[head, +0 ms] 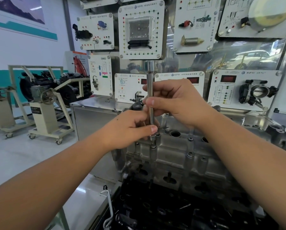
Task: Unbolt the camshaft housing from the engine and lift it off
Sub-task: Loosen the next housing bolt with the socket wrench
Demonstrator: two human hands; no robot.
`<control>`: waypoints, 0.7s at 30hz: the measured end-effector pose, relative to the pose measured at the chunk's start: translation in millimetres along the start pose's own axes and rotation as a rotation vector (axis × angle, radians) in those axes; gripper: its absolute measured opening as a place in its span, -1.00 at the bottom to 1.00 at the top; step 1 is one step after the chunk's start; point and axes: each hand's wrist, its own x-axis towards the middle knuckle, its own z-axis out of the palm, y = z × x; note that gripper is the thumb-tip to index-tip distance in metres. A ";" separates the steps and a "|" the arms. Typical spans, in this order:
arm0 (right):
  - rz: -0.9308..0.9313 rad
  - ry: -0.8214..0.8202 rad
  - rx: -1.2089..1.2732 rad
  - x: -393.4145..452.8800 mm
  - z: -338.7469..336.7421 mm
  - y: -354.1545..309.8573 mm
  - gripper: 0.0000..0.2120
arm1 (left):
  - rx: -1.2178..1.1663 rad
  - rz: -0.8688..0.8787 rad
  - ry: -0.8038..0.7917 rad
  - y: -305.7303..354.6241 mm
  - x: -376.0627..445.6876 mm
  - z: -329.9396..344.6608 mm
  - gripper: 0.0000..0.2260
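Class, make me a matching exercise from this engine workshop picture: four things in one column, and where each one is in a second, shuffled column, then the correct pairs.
Things
1. left hand
2. right hand
3. extension bar
4. throttle body

Places
A. mounted on a white board, far right
B. pinching the bar low, near the socket
C. gripping the bar's middle
D. standing upright on a bolt of the camshaft housing

Pairs: 1-B, 2-C, 3-D, 4-A
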 end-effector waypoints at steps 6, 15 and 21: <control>-0.007 0.052 0.060 -1.0 5.4 3.9 -0.65 | 0.128 0.055 0.059 1.2 -1.9 0.1 -0.45; 0.032 -0.003 0.042 -0.5 2.0 1.0 -0.75 | 0.012 0.032 0.023 0.5 -2.1 -0.2 -0.55; 0.005 0.037 0.065 -0.1 3.8 2.7 -0.67 | 0.099 0.027 0.013 -0.4 0.5 -0.3 -0.66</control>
